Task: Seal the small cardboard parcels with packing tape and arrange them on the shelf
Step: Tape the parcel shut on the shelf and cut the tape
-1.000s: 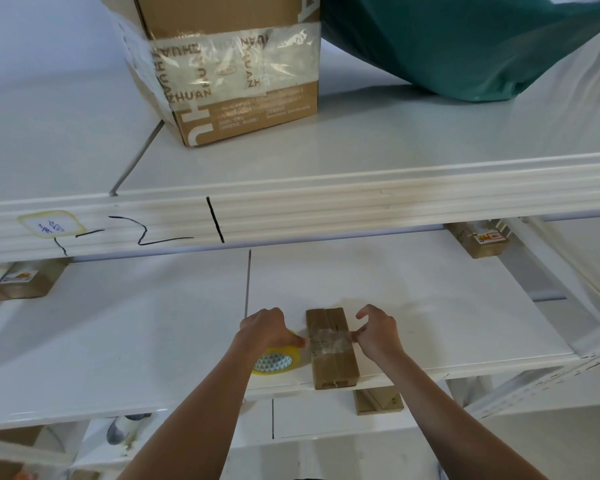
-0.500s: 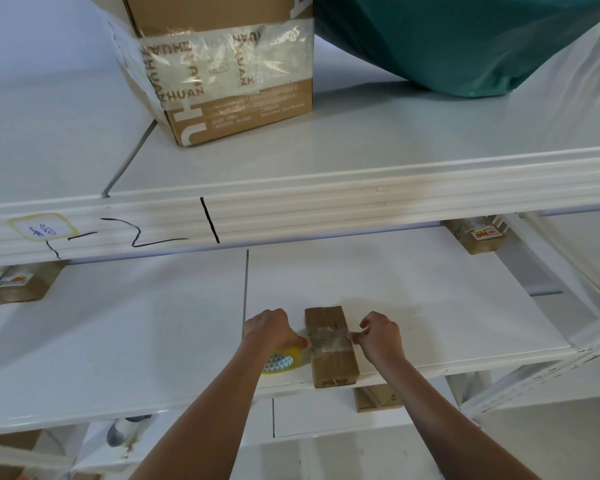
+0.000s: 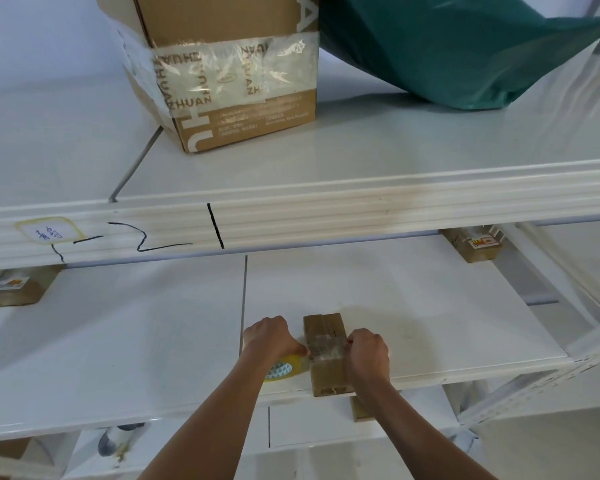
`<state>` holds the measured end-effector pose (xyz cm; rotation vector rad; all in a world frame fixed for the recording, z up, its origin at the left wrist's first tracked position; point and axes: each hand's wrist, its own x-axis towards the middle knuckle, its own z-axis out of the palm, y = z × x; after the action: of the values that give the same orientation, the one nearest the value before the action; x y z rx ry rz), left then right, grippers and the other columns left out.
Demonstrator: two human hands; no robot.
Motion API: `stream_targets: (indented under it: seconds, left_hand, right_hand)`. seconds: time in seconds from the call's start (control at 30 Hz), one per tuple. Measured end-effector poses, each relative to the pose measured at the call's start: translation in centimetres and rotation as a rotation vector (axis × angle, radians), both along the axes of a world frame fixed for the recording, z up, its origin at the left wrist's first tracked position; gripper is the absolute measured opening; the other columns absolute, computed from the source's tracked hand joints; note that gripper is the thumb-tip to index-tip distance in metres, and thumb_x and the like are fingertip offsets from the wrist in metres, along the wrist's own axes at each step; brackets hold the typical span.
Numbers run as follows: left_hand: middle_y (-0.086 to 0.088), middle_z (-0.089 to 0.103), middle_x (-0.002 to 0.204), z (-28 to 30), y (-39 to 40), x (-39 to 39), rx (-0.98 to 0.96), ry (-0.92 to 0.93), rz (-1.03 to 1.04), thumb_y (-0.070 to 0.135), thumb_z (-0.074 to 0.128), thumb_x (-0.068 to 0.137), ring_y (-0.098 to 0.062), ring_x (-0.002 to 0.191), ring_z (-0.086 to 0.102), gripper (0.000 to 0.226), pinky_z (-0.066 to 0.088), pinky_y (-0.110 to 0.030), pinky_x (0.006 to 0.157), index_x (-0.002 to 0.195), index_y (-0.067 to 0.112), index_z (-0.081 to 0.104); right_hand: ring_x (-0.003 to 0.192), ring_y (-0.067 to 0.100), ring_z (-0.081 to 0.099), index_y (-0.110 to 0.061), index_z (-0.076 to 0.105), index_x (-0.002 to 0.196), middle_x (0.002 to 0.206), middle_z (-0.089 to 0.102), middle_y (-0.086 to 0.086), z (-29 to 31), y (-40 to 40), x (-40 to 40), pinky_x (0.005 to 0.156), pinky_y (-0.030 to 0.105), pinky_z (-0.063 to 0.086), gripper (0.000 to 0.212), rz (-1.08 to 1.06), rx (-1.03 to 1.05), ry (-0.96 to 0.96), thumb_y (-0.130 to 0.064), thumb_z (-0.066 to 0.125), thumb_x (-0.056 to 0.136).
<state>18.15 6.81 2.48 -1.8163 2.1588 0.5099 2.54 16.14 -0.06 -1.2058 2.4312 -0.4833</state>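
Both hands [image 3: 269,337] [image 3: 368,351] pinch tape [image 3: 326,346] across parcel [image 3: 328,372].

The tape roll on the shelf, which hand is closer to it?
Left. The left hand sits right over the tape roll, gripping it; the right hand is across the small parcel, pinching the tape strip.

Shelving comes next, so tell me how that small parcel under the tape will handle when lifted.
The small parcel looks boxy and flat-sided, so probably stiff, unlikely to roll. It overhangs the shelf edge slightly, so a push forward could tip it off. The clear tape may be slick.
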Motion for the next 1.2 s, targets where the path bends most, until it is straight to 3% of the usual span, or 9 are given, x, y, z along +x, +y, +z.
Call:
stream_targets:
  seconds: [0.1,0.23,0.3,0.43,0.57,0.73,0.83,1.1,1.2]
  left_hand:
    - [0.004,0.065,0.091,0.0,0.0,0.0,0.007,0.003,0.008,0.074,0.073,0.070,-0.014,0.081,0.065,0.064,0.053,-0.025,0.078,0.104,0.021,0.063]
    - [0.004,0.065,0.088,0.2,0.0,0.1,0.012,0.027,0.012,0.074,0.073,0.070,-0.013,0.078,0.064,0.060,0.050,-0.024,0.073,0.094,0.022,0.058]
    - [0.004,0.065,0.089,0.1,0.0,0.2,0.022,0.033,0.022,0.074,0.073,0.069,-0.013,0.078,0.064,0.061,0.049,-0.024,0.072,0.095,0.021,0.058]
    - [0.004,0.065,0.092,-0.5,-0.2,0.2,0.017,0.034,0.016,0.072,0.074,0.070,-0.014,0.081,0.063,0.065,0.052,-0.026,0.079,0.107,0.019,0.064]
    - [0.003,0.064,0.095,-0.3,-0.3,0.1,0.025,0.028,0.019,0.071,0.075,0.070,-0.016,0.085,0.061,0.067,0.051,-0.028,0.082,0.110,0.018,0.063]
    - [0.002,0.064,0.092,0.1,-0.2,0.0,0.038,0.020,0.012,0.072,0.076,0.068,-0.018,0.086,0.064,0.064,0.054,-0.031,0.086,0.097,0.019,0.055]
    - [0.002,0.064,0.092,0.2,-0.1,-0.1,0.044,0.018,0.005,0.071,0.076,0.068,-0.018,0.086,0.064,0.063,0.055,-0.032,0.086,0.098,0.019,0.055]
    - [0.002,0.065,0.091,0.2,0.0,0.0,0.043,0.017,0.009,0.070,0.075,0.069,-0.017,0.083,0.064,0.061,0.053,-0.029,0.082,0.098,0.020,0.058]
    - [0.003,0.066,0.091,0.2,0.1,0.0,0.032,0.017,0.007,0.070,0.075,0.070,-0.015,0.082,0.065,0.059,0.054,-0.028,0.081,0.097,0.020,0.059]
  right_hand:
    - [0.084,0.011,0.063,-0.016,0.069,0.112,0.101,0.072,-0.002,-0.3,-0.2,0.0,0.066,0.016,0.037,0.018,0.007,0.021,0.012,-0.012,0.053,0.103]
    - [0.092,0.016,0.067,-0.011,0.073,0.110,0.103,0.073,0.002,-0.9,-0.8,-0.4,0.087,0.024,0.053,0.016,-0.029,-0.015,0.008,-0.012,0.063,0.097]
    - [0.101,0.023,0.068,-0.010,0.076,0.107,0.106,0.074,0.005,-1.2,-0.8,-1.2,0.093,0.036,0.056,0.017,-0.094,-0.056,-0.170,-0.009,0.068,0.091]
    - [0.096,0.027,0.070,-0.010,0.075,0.086,0.117,0.069,0.008,-1.2,-0.2,-3.3,0.090,0.041,0.060,0.018,-0.336,-0.145,-0.718,0.006,0.080,0.078]
    - [0.090,0.032,0.070,0.006,0.071,0.093,0.115,0.066,0.018,-1.0,0.2,-4.4,0.092,0.041,0.058,0.020,-0.412,-0.176,-1.006,0.020,0.073,0.078]
    - [0.092,0.031,0.072,-0.003,0.072,0.084,0.105,0.071,0.020,-1.5,0.6,-3.8,0.092,0.038,0.058,0.019,-0.432,-0.202,-0.963,0.015,0.074,0.080]
    - [0.095,0.028,0.071,-0.003,0.075,0.094,0.104,0.073,0.015,-2.1,0.8,-3.2,0.094,0.038,0.058,0.015,-0.432,-0.202,-0.902,0.007,0.075,0.084]
    - [0.094,0.029,0.068,0.001,0.075,0.098,0.100,0.069,0.014,-1.6,1.3,-2.5,0.097,0.039,0.056,0.015,-0.562,-0.196,-1.047,0.009,0.072,0.086]
    - [0.087,0.021,0.068,-0.011,0.078,0.085,0.094,0.074,0.007,-1.0,1.5,-2.2,0.091,0.037,0.058,0.009,-0.514,-0.185,-0.772,-0.002,0.079,0.085]
